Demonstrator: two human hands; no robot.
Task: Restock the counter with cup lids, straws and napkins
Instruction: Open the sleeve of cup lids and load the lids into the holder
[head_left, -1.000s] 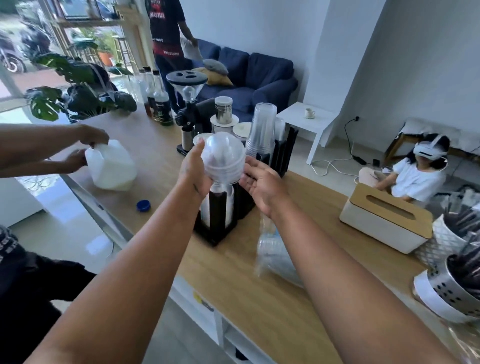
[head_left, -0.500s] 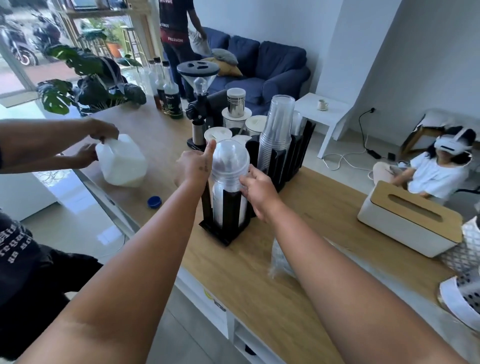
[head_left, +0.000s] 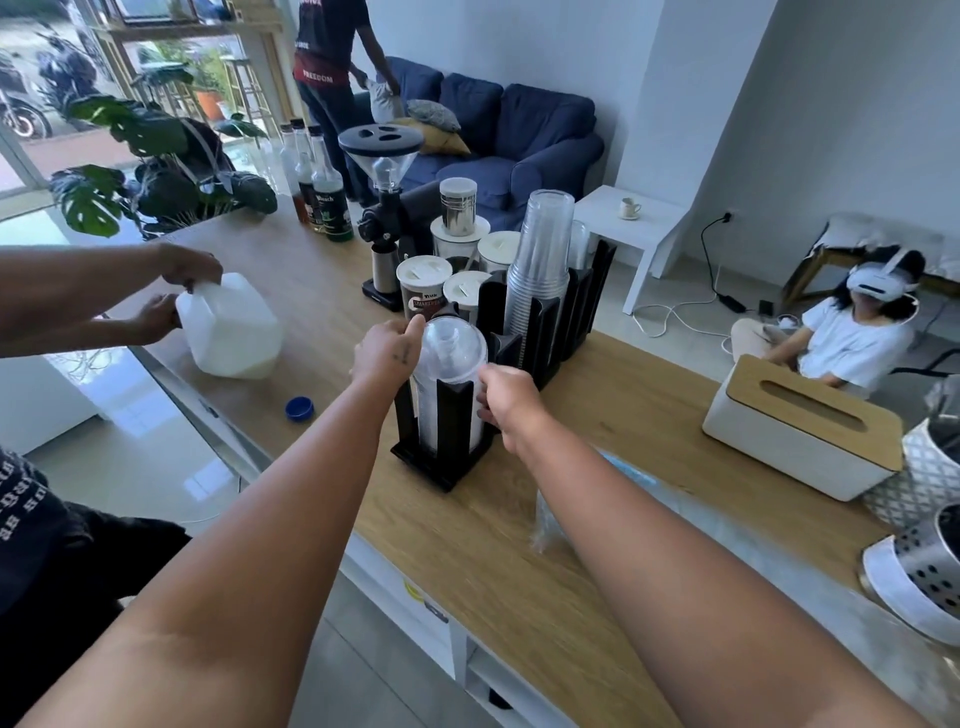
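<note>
The lids (head_left: 451, 349) stand stacked in the black holder (head_left: 450, 415) on the wooden counter (head_left: 623, 415) — the left hand (head_left: 387, 354) curls round them, fingers hidden behind; the right hand (head_left: 506, 400) touches their side, its grip I cannot tell — a blue sofa (head_left: 519, 135) beyond.

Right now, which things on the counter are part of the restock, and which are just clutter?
Job: lids, holder, tissue box, left hand, right hand.

Lying about: jug, blue cap, grinder, bottles, cups.
</note>
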